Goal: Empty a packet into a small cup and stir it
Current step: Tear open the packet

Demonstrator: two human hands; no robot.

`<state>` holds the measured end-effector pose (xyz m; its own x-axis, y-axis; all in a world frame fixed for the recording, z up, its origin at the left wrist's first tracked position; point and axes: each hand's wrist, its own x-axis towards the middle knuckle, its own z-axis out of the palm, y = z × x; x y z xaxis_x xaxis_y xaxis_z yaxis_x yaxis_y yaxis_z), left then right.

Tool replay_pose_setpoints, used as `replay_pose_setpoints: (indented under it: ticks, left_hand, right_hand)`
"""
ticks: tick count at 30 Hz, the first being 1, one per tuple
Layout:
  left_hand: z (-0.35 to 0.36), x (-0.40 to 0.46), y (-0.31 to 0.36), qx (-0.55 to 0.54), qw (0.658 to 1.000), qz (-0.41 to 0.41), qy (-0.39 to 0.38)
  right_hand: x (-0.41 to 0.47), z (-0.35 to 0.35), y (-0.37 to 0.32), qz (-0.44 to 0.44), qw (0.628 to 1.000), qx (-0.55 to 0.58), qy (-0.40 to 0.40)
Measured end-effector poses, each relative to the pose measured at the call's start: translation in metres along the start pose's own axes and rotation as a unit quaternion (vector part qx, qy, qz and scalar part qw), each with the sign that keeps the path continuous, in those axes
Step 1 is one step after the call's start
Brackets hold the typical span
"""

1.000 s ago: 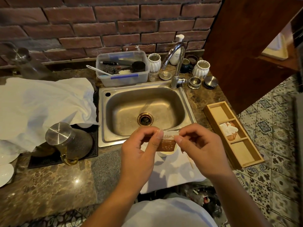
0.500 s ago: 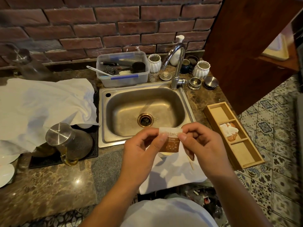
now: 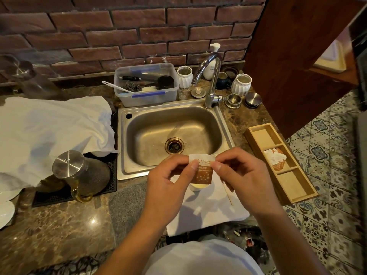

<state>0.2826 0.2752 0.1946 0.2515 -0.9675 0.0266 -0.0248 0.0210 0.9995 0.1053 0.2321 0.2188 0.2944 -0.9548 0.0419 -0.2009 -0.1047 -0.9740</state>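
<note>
A brown marble counter [image 3: 59, 225] is carrying a steel sink [image 3: 174, 133] set into it. A white cloth [image 3: 49, 124] is lying at left, a black mat [image 3: 75, 187] with a jug [image 3: 79, 173] is sitting beside it, and a wooden tray [image 3: 282, 163] is resting at right. A napkin [image 3: 208, 211] is lying at the front edge, holding a cup [image 3: 196, 187] and a stick [image 3: 228, 194].

Left hand [image 3: 168, 187] and right hand [image 3: 241, 177] meet, fingertips pinched together, thumbs up

A home kitchen is showing here: a stainless steel sink [image 3: 174, 133] and chrome tap [image 3: 210, 80] sitting in a brown marble counter [image 3: 59, 225] beneath a red brick wall [image 3: 119, 26].
</note>
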Motion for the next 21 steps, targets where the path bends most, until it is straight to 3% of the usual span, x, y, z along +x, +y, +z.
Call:
replay_pose_setpoints:
  ticks: [3, 7, 10, 13, 21]
  left_hand:
    - [0.002, 0.002, 0.000, 0.043, 0.999, 0.018, -0.003]
    - [0.003, 0.002, -0.001, 0.081, 0.996, 0.046, -0.004]
    - [0.005, 0.003, -0.004, 0.050, 0.998, 0.027, -0.010]
    - [0.007, 0.002, -0.005, 0.007, 1.000, 0.003, -0.009]
    - [0.000, 0.004, 0.001, 0.004, 1.000, -0.018, -0.006]
  right_hand:
    - [-0.001, -0.002, 0.005, -0.042, 0.996, -0.070, -0.030]
    - [0.000, -0.003, 0.002, 0.004, 0.998, 0.032, -0.053]
    - [0.000, -0.004, 0.005, 0.037, 0.996, 0.084, -0.017]
    - [0.000, 0.003, 0.008, 0.049, 0.999, 0.013, 0.011]
    - [0.004, 0.002, 0.000, 0.085, 0.994, 0.066, -0.016]
